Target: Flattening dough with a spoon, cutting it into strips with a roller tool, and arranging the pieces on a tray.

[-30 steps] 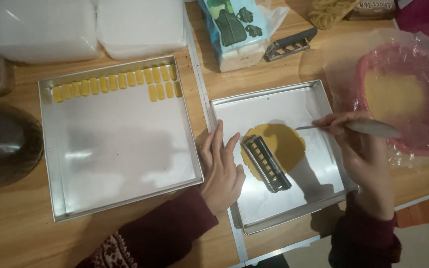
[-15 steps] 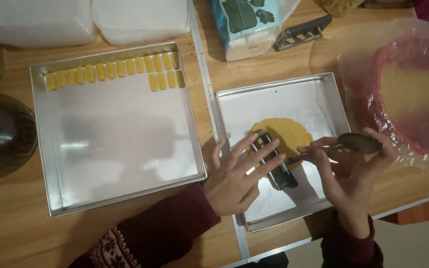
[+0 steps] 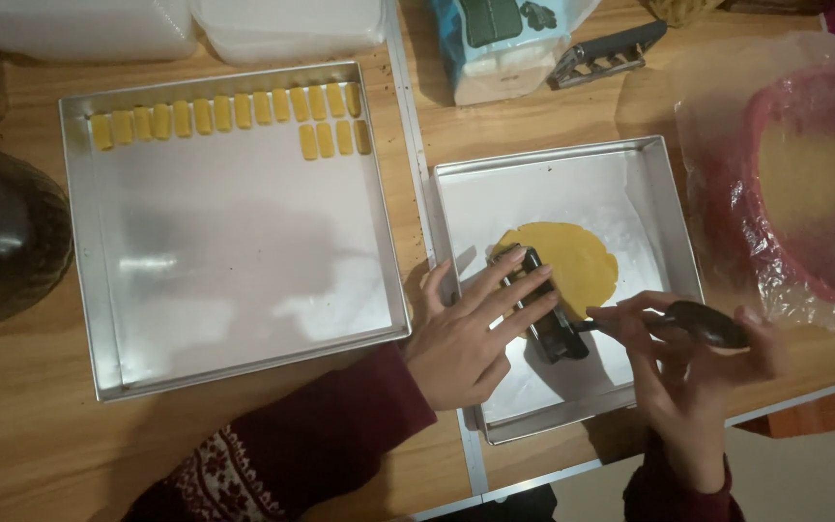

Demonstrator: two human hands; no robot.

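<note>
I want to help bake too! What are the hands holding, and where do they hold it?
The right hand holds a dark metal spoon by its bowl end. The left hand presses flat on a long black metal mould, fingers on top.

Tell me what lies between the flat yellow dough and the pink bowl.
Head view: bare white paper lining, the small metal tray's right wall, then wooden table under crinkled clear plastic.

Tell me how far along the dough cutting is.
Done: two rows of small yellow pieces line the top edge of the big tray; the rest of it is bare. In hand: the left hand presses a dark cutter onto the dough sheet in the small tray, while the right hand holds a spoon. Left: most of that sheet, plus the dough in the pink bowl.
</note>
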